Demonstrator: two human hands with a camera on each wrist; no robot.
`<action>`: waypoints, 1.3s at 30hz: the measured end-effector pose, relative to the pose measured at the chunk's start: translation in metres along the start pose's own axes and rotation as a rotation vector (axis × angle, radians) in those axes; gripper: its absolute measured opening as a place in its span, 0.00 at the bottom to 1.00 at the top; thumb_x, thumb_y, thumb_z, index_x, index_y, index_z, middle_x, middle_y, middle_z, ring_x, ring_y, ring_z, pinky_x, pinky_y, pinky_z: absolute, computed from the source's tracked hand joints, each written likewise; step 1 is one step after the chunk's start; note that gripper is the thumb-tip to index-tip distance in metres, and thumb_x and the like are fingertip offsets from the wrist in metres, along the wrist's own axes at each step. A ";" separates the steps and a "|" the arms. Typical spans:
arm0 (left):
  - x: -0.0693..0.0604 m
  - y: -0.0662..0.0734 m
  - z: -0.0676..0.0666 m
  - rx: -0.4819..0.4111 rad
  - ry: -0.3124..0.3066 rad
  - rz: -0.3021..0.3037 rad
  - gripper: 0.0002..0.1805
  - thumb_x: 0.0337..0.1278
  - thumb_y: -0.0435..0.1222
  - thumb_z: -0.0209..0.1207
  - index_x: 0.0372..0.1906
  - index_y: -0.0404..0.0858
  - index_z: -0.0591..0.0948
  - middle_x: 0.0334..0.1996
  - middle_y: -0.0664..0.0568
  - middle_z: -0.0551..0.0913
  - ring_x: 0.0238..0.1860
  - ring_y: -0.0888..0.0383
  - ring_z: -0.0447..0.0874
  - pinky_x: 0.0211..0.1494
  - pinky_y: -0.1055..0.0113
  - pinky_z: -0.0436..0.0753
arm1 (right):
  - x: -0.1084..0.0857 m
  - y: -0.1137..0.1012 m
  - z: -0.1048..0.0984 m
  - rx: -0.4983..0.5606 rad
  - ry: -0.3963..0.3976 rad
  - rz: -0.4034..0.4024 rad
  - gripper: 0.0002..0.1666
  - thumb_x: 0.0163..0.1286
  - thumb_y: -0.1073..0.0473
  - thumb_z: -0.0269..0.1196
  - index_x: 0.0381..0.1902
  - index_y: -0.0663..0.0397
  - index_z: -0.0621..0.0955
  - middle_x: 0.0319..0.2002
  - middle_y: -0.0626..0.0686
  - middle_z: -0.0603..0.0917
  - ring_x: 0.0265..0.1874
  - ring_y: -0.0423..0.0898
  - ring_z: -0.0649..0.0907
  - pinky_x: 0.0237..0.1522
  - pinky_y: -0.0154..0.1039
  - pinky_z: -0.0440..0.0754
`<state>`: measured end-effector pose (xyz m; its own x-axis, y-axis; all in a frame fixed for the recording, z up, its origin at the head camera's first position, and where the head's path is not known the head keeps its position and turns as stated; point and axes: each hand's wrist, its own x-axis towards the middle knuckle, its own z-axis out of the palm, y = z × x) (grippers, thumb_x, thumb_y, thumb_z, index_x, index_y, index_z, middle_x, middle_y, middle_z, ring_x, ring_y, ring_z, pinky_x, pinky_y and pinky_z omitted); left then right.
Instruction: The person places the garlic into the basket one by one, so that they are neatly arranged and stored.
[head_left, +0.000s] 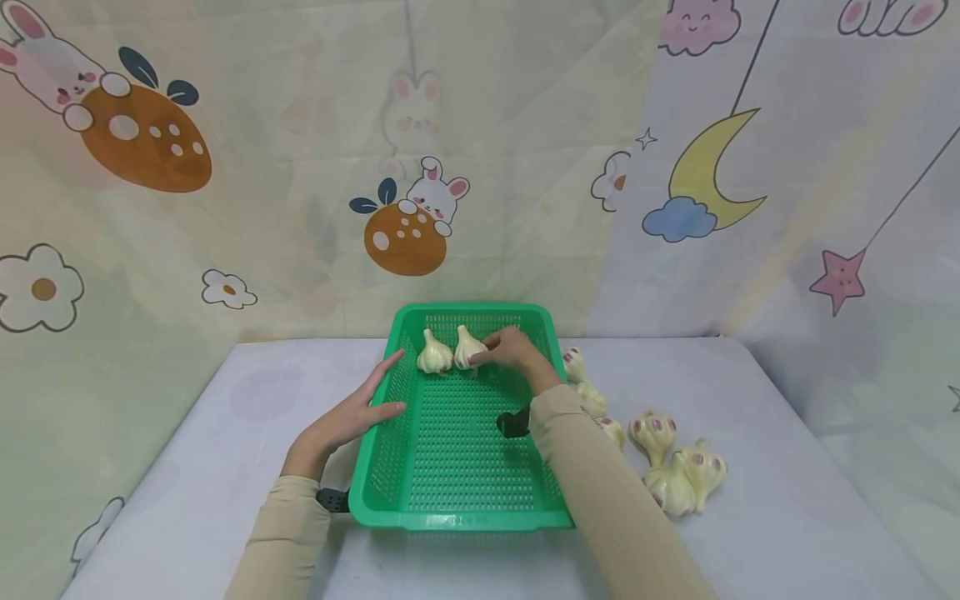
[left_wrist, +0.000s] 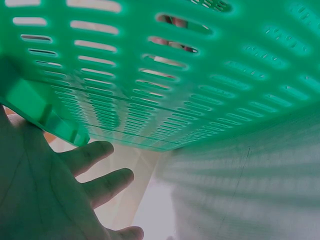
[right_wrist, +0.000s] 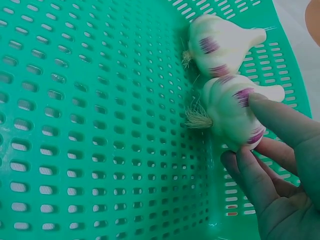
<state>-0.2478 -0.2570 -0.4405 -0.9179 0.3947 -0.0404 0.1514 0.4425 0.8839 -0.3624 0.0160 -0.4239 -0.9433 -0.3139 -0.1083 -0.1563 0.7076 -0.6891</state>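
Observation:
A green plastic basket [head_left: 461, 522] with slotted walls stands on the table in the middle of the head view. My right hand [head_left: 513, 348] reaches into its far end. There the thumb and fingertips pinch a white garlic bulb [right_wrist: 232, 112] with purple streaks and dry roots. Right beside it, toward the left wall, lies another garlic bulb [head_left: 435, 354]. At the basket's left side, my left hand [head_left: 352, 417] rests on the rim with thumb and fingers extended. From the left wrist view, several of its fingers [left_wrist: 107, 186] are spread straight along the outside of the wall.
Right of the basket, several garlic bulbs [head_left: 654, 433] lie on the white-covered table [head_left: 780, 508], some partly hidden by the right sleeve. A cartoon-printed cloth [head_left: 510, 167] hangs behind the table. Small black devices [head_left: 333, 500] sit at both wrists.

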 end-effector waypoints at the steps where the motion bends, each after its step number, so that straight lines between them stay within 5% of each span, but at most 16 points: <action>1: 0.000 0.000 0.000 0.000 0.001 0.000 0.42 0.64 0.45 0.53 0.74 0.66 0.42 0.77 0.49 0.35 0.75 0.39 0.35 0.67 0.30 0.51 | 0.000 0.000 0.000 0.001 0.000 -0.006 0.16 0.57 0.48 0.70 0.23 0.54 0.82 0.17 0.41 0.69 0.24 0.41 0.65 0.28 0.32 0.63; 6: -0.001 0.002 -0.001 0.000 0.001 0.000 0.41 0.65 0.45 0.52 0.74 0.66 0.42 0.77 0.50 0.35 0.75 0.39 0.36 0.67 0.30 0.51 | 0.000 0.000 0.001 -0.016 0.006 -0.031 0.21 0.58 0.49 0.70 0.16 0.52 0.73 0.13 0.42 0.61 0.21 0.41 0.60 0.26 0.33 0.59; 19: -0.006 0.008 0.001 0.006 0.002 0.027 0.43 0.63 0.49 0.53 0.75 0.62 0.41 0.77 0.48 0.34 0.76 0.39 0.32 0.67 0.29 0.47 | -0.010 -0.006 0.000 -0.039 0.028 -0.018 0.16 0.59 0.49 0.69 0.28 0.56 0.83 0.19 0.42 0.73 0.25 0.41 0.67 0.28 0.32 0.65; 23: -0.007 0.009 0.001 0.011 -0.003 0.028 0.43 0.63 0.49 0.54 0.75 0.62 0.41 0.77 0.48 0.34 0.75 0.38 0.32 0.66 0.29 0.47 | -0.012 -0.006 -0.001 -0.028 0.037 -0.014 0.19 0.59 0.49 0.68 0.23 0.59 0.77 0.17 0.44 0.68 0.22 0.42 0.63 0.26 0.33 0.62; 28: -0.005 0.008 0.000 0.007 -0.012 0.022 0.42 0.65 0.46 0.53 0.75 0.62 0.41 0.77 0.48 0.33 0.75 0.39 0.32 0.67 0.30 0.48 | -0.008 -0.002 -0.001 0.011 0.077 0.047 0.23 0.60 0.46 0.67 0.41 0.61 0.83 0.39 0.54 0.84 0.35 0.46 0.78 0.39 0.38 0.77; 32: -0.003 0.006 0.000 0.005 -0.011 0.018 0.42 0.65 0.44 0.52 0.75 0.62 0.41 0.77 0.48 0.34 0.75 0.38 0.32 0.67 0.30 0.49 | 0.000 0.004 -0.002 0.019 0.111 0.044 0.34 0.60 0.40 0.65 0.53 0.61 0.80 0.52 0.59 0.82 0.49 0.54 0.80 0.47 0.45 0.80; 39: -0.002 0.002 0.001 0.000 -0.005 0.007 0.42 0.65 0.45 0.53 0.75 0.64 0.40 0.77 0.49 0.34 0.76 0.39 0.32 0.67 0.30 0.48 | -0.010 -0.005 -0.007 -0.033 0.146 0.064 0.35 0.64 0.44 0.63 0.63 0.58 0.74 0.61 0.59 0.76 0.61 0.55 0.75 0.58 0.50 0.75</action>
<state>-0.2455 -0.2562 -0.4386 -0.9149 0.4020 -0.0370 0.1574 0.4398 0.8842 -0.3541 0.0202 -0.4140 -0.9837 -0.1742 -0.0440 -0.1023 0.7443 -0.6600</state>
